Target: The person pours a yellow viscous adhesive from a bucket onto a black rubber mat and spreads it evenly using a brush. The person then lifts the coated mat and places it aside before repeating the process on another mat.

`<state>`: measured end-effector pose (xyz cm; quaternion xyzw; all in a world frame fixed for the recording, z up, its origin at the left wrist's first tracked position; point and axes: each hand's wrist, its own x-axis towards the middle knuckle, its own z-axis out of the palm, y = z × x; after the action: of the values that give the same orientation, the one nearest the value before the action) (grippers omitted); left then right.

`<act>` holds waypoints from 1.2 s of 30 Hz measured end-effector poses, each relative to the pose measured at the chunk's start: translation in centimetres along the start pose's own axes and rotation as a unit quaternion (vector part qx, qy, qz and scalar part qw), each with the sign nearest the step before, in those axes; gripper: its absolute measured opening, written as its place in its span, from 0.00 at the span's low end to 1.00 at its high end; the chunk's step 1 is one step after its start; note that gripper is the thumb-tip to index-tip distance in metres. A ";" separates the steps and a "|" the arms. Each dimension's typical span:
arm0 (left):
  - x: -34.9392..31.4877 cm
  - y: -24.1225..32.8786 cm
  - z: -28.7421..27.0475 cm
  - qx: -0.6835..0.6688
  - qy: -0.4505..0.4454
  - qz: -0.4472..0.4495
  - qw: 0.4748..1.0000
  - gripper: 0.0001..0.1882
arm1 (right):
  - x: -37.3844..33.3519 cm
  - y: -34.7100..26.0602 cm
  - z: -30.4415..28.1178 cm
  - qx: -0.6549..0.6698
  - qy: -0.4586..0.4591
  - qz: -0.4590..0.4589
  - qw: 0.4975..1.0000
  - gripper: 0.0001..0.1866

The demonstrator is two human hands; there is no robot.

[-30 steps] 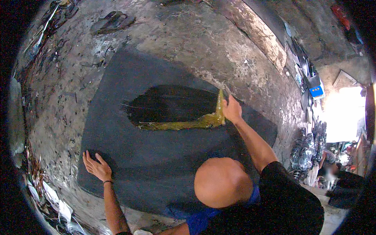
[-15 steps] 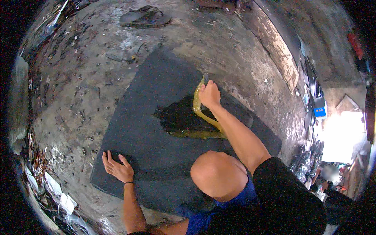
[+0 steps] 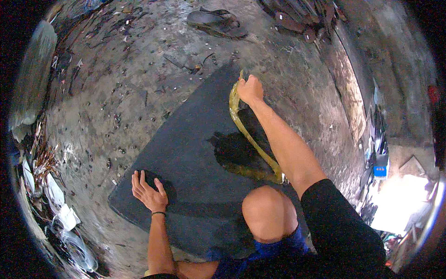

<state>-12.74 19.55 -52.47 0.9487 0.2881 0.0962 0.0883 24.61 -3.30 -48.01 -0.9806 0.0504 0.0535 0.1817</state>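
A large dark grey sheet (image 3: 190,135) lies flat on the floor in front of me. My left hand (image 3: 150,193) rests on its left part, fingers spread, with a thin dark band on the wrist. My right hand (image 3: 251,90) is closed near the sheet's far edge. What it grips is mostly hidden by the fingers. From beside it a glossy yellow streak (image 3: 241,123), apparently glue, curves back towards my knee. Left of that streak the sheet has a wet-looking black patch (image 3: 232,151), with more yellow along its near edge.
A dark sandal (image 3: 216,23) lies beyond the sheet, with more dark footwear (image 3: 297,21) at the far right. Small scraps dot the floor. Papers (image 3: 67,216) and coiled clear tubing (image 3: 79,251) lie at the left. My bare knee (image 3: 269,214) is over the near edge.
My right hand has moved away from me along the sheet, and the yellow streak has become longer. My left hand stays flat on the sheet. The whole view has shifted somewhat.
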 end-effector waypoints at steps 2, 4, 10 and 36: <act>0.0 0.0 -0.1 -0.003 0.008 0.001 1.000 0.26 | 0.9 -0.7 0.0 -0.005 -0.017 -0.004 1.000 0.19; 0.1 0.1 -0.1 -0.011 0.009 0.000 1.000 0.26 | 1.9 -1.0 0.1 -0.009 -0.016 -0.025 1.000 0.19; 0.2 0.4 -0.1 -0.024 0.010 -0.007 1.000 0.26 | 5.3 -2.9 0.3 -0.003 0.036 -0.198 0.980 0.23; 0.1 -0.4 -0.1 -0.041 0.001 -0.023 0.999 0.26 | -9.9 -9.1 4.1 -0.092 -0.164 -0.402 0.896 0.13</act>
<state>-12.90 19.95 -52.43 0.9373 0.3057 0.1066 0.1290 15.49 7.43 -47.41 -0.9069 -0.3842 0.1401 0.1019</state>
